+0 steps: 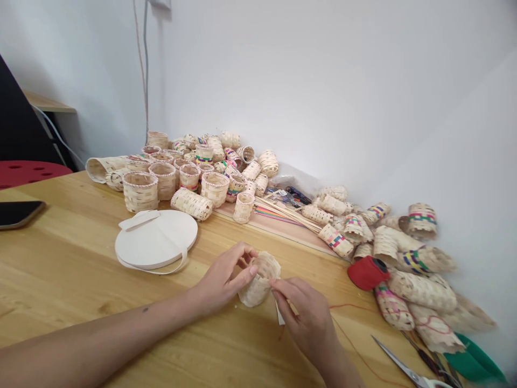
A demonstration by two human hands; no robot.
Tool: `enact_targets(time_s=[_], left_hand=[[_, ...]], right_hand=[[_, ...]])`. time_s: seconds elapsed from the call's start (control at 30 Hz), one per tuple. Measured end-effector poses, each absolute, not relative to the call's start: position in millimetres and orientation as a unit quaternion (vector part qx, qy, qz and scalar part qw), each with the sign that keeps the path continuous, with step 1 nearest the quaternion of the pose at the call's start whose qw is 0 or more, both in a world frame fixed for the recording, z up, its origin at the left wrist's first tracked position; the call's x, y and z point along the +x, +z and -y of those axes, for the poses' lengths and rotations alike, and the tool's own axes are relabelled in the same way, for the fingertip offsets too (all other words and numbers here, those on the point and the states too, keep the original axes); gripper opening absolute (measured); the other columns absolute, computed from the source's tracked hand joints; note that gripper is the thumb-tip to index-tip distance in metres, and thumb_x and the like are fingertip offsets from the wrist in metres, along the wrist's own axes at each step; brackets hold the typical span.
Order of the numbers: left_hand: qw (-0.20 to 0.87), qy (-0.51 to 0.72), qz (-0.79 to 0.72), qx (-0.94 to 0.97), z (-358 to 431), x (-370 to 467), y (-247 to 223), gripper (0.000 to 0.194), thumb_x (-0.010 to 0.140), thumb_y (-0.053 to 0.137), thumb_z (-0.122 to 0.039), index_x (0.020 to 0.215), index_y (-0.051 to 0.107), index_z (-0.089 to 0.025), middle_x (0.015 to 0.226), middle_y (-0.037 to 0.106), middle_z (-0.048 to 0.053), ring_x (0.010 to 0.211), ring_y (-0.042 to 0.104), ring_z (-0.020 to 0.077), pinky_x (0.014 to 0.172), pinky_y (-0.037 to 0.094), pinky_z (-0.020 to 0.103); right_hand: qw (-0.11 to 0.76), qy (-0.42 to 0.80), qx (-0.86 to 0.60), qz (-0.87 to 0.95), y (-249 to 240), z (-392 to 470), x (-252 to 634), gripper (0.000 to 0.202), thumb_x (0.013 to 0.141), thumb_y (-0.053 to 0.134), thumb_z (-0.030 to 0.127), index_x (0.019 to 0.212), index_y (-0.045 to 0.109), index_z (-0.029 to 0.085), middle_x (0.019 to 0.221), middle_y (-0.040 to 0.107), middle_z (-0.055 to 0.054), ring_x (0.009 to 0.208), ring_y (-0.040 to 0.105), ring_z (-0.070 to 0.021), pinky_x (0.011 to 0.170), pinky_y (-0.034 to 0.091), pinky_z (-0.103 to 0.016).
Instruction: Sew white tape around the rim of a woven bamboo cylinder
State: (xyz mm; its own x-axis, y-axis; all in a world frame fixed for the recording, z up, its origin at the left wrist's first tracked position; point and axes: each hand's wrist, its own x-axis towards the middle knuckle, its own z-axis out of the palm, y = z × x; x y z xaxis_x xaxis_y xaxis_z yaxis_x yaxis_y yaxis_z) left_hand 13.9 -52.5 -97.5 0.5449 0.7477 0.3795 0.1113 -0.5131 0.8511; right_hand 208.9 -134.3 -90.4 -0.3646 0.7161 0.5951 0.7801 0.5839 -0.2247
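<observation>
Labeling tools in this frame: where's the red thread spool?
Head view, right of centre: the red spool lies on the table at the near edge of the right basket pile, up and right of the right hand.

White walls point(323, 81) meet in a corner at upper left; plain, matte, evenly lit, no hard shadows. Two thin cables point(143, 70) hang down the corner from a wall fitting. Light wood bench point(72, 302) with visible grain runs up against the right wall. Red stool seat with holes point(28, 171) at far left. Small wooden shelf point(48, 102) behind it, beside a dark panel point(16, 124).
</observation>
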Motion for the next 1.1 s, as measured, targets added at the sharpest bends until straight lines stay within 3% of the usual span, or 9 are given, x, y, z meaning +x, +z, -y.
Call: enact_targets(time_s=[0.53,0.73,0.87,1.0,1.1], left_hand=[[0.419,0.390,-0.273,0.773,54,15,-99,0.025,0.089,0.044,-0.037,0.104,0.048,-0.018,0.103,0.057,0.007,0.090,0.054,0.0196,0.082,0.044,0.033],[0.470,0.391,-0.260,0.748,54,17,-107,0.028,0.090,0.045,-0.041,0.107,0.047,-0.019,0.112,0.054,0.008,0.101,0.053,0.0220,0.088,0.042,0.036],[0.574,0.355,-0.170,0.718,47,14,-113,0.049,0.089,0.046,-0.047,0.129,0.035,-0.020,0.130,0.047,0.012,0.120,0.045,0.0244,0.100,0.036,0.040],[0.624,0.322,-0.147,0.697,40,15,-118,0.092,0.070,0.074,-0.040,0.142,0.018,-0.024,0.146,0.032,0.014,0.131,0.034,0.0277,0.108,0.026,0.042],[0.655,0.326,-0.175,0.659,39,20,-119,0.084,0.067,0.077,-0.034,0.136,0.030,-0.022,0.140,0.041,0.014,0.125,0.042,0.0283,0.104,0.031,0.042]], right_hand=[[0.374,-0.048,-0.431,0.820,-91,133,204,0.025,0.086,0.052,0.005,0.107,0.054,0.021,0.086,0.067,-0.005,0.077,0.062,-0.0165,0.067,0.051,-0.028],[0.372,-0.031,-0.431,0.821,-90,132,204,0.023,0.087,0.049,0.005,0.102,0.056,0.022,0.082,0.066,-0.004,0.075,0.062,-0.0157,0.066,0.050,-0.027],[0.395,-0.038,-0.442,0.805,-92,131,204,0.021,0.087,0.050,0.006,0.101,0.055,0.022,0.082,0.066,-0.003,0.071,0.061,-0.0149,0.064,0.050,-0.026],[0.391,-0.041,-0.459,0.796,-96,131,205,0.019,0.087,0.052,0.008,0.100,0.055,0.021,0.083,0.066,-0.003,0.072,0.062,-0.0147,0.066,0.050,-0.025],[0.388,-0.049,-0.466,0.794,-94,132,206,0.022,0.087,0.052,0.011,0.106,0.055,0.022,0.085,0.066,-0.003,0.071,0.062,-0.0144,0.067,0.051,-0.025]])
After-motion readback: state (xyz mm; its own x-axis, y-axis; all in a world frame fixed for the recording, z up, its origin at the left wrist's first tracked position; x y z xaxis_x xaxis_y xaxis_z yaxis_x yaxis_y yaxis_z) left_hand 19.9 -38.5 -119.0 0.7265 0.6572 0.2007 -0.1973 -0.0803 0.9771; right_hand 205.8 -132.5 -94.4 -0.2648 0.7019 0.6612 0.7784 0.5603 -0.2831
